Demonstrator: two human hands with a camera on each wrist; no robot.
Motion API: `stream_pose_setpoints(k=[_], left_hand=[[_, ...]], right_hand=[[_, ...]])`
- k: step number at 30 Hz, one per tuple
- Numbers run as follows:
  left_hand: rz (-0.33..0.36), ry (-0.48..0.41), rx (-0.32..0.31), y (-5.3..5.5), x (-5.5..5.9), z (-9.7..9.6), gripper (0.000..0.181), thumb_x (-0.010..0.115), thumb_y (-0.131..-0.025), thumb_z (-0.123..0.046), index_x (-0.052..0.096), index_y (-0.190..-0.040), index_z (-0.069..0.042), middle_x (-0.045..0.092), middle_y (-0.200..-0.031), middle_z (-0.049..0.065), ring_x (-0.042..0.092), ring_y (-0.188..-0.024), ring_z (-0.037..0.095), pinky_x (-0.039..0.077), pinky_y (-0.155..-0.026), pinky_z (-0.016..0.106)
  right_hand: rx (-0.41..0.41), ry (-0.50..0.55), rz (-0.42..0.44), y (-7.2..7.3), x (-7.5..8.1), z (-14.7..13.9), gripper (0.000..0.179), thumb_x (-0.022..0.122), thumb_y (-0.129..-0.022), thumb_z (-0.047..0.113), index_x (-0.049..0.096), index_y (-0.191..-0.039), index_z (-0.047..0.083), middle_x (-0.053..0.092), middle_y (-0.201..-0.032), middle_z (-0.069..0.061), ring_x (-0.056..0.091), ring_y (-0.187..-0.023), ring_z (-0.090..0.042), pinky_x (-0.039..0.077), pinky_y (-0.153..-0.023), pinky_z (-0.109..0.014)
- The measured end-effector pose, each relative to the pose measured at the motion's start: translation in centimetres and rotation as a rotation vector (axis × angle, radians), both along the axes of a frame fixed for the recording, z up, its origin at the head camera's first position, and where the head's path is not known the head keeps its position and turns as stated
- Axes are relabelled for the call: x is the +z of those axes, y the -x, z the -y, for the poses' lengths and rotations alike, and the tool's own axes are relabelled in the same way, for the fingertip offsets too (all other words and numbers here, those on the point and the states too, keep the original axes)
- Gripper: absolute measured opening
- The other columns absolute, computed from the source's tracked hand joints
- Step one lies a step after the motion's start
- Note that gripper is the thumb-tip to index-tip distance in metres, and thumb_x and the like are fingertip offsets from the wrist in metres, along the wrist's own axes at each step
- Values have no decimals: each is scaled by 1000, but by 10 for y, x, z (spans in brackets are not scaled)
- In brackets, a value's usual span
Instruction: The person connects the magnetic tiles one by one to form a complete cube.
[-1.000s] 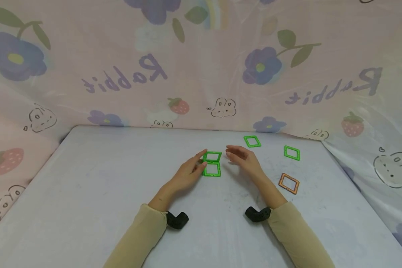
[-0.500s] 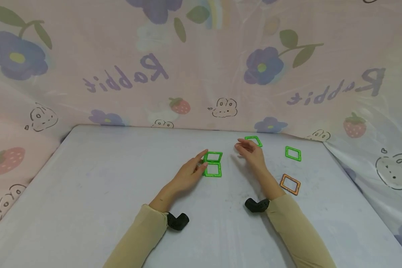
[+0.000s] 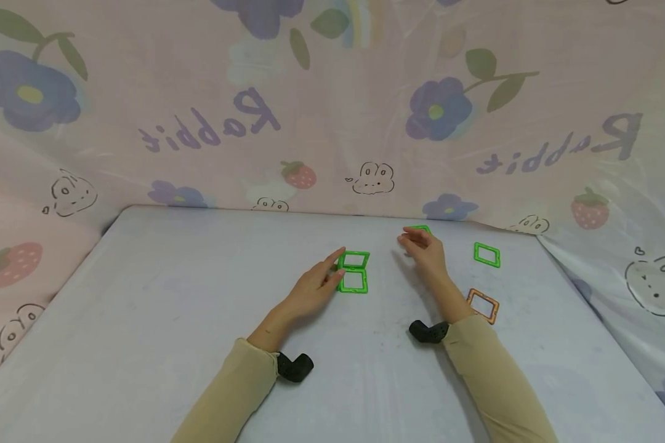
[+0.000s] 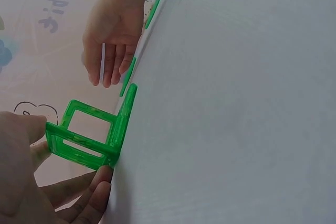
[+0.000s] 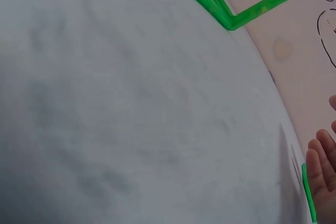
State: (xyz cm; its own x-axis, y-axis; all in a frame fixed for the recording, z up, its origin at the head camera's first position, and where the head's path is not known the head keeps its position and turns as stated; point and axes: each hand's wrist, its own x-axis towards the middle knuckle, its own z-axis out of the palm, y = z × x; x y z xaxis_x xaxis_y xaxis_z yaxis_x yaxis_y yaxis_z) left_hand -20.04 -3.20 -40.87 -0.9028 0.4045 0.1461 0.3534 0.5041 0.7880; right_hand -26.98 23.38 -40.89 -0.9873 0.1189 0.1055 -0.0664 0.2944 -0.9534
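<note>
My left hand (image 3: 313,283) holds the left side of a small structure of green magnetic tiles (image 3: 354,267) in the middle of the table. One open-square tile lies flat and others stand up from it, as the left wrist view shows, with the thumb and fingertips at the edges of the upright left tile (image 4: 79,139). Farther back and to the right, my right hand (image 3: 428,252) hovers with relaxed fingers and nothing in them. It partly covers a loose green magnetic tile (image 3: 422,228) near the back edge.
Another green tile (image 3: 487,264) lies flat at the back right. An orange tile (image 3: 495,312) lies nearer, partly behind the right forearm. A printed cloth (image 3: 321,123) hangs behind the white table (image 3: 172,344). Black wrist devices (image 3: 295,367) sit on both wrists.
My right hand has moved back and right, away from the green structure, and now overlaps the loose green tile at the back. The left hand has stayed in place on the structure.
</note>
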Motion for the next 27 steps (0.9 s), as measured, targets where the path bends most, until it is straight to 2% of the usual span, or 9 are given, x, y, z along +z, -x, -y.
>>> stream_pose_setpoints(k=[6, 9, 16, 21, 27], left_hand=[[8, -7, 12, 0, -1, 0, 51, 43, -103, -27, 31, -151, -15, 60, -115, 15, 49, -80, 16, 42, -76, 35], [5, -4, 12, 0, -1, 0, 51, 43, -103, -27, 31, -151, -15, 60, -114, 14, 49, -80, 16, 42, -77, 35], [6, -9, 12, 0, -1, 0, 51, 43, -103, -27, 30, -151, -16, 59, -120, 15, 51, -81, 16, 43, -77, 36], [18, -14, 14, -1, -1, -1, 51, 43, -103, -27, 30, -151, -16, 57, -126, 16, 54, -85, 16, 44, -81, 37], [30, -14, 16, 0, -2, 0, 51, 44, -103, -27, 30, -151, -17, 57, -127, 15, 53, -84, 16, 44, -80, 36]], right_hand=[[-7, -3, 11, 6, -1, -5, 45, 67, -91, 20, 57, -127, -4, 61, -97, 10, 57, -87, 3, 50, -76, -18], [-15, -19, 22, 8, -2, -8, 45, 68, -90, 22, 57, -127, -2, 61, -102, 6, 57, -88, 3, 49, -76, -17], [-81, -128, 40, 14, -5, -13, 44, 68, -90, 28, 60, -126, 5, 62, -120, -11, 55, -98, -3, 44, -79, -14], [-126, -171, 37, 18, -9, -16, 44, 69, -89, 28, 61, -126, 6, 60, -126, -13, 53, -111, -19, 41, -87, -22], [-160, -205, 21, 20, -11, -18, 43, 69, -88, 25, 62, -125, 5, 53, -131, -16, 46, -120, -28, 37, -98, -36]])
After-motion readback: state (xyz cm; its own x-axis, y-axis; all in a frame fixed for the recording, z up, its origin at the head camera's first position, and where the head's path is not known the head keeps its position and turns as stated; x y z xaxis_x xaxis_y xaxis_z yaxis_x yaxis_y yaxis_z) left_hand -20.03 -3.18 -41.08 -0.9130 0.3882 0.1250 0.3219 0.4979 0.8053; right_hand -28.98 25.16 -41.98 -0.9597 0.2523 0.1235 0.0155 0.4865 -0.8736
